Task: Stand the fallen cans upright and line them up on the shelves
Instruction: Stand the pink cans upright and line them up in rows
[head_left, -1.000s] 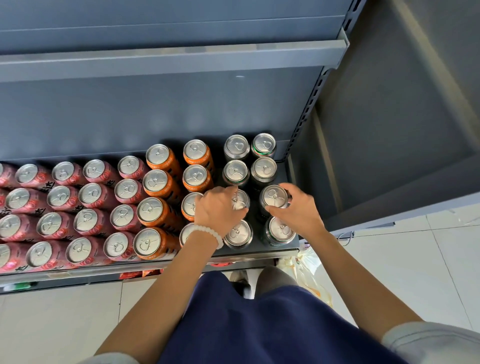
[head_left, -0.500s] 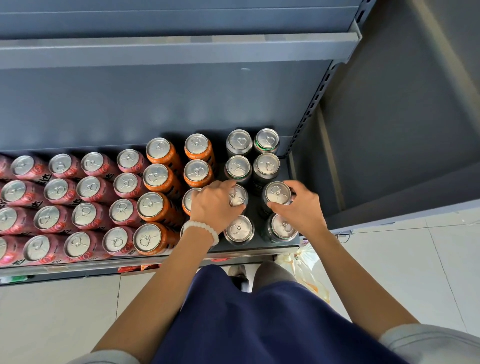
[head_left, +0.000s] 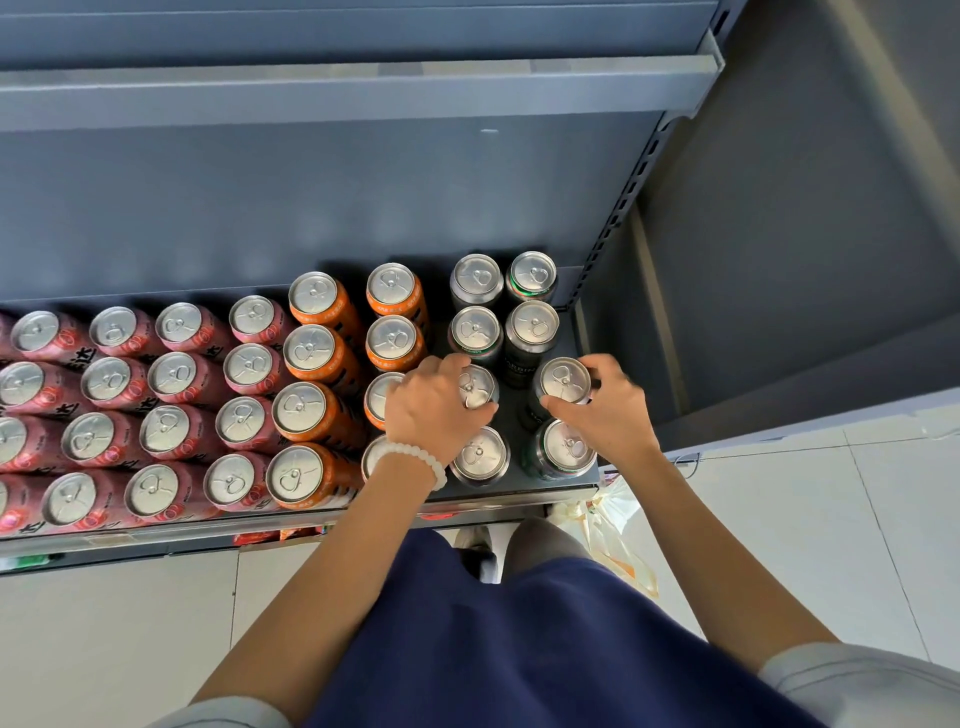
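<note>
Down near the middle of the frame, both forearms reach up from the lower edge toward the shelf (head_left: 519, 496). The left hand (head_left: 434, 402), with a white bead bracelet (head_left: 415, 460) on its wrist, lies knuckles-up over the third dark can (head_left: 478, 387) of the left dark column; its fingers (head_left: 441, 366) are curled round the can's top rim, the thumb at the near side. The right hand (head_left: 610, 408) comes in from the right and grips the rim of the neighbouring dark can (head_left: 563, 379) in the right dark column, fingers bent over the far edge and thumb along the near edge. That can sits a little right of the cans behind it.

Dark cans: eight in view, two columns of four, all upright, in the centre-right of the frame at the shelf's right end. Just left of them stand the orange cans (head_left: 311, 348), two columns; seven tops are plain and an eighth shows only as a sliver under the left wrist. Further left, filling the left edge of the frame, the pink cans (head_left: 176, 374) stand upright in four rows; those at the edge are cut off, so I cannot give a full count.

A plastic bag (head_left: 615, 525) lies on the tiled floor (head_left: 857, 519) below the shelf, lower right.
</note>
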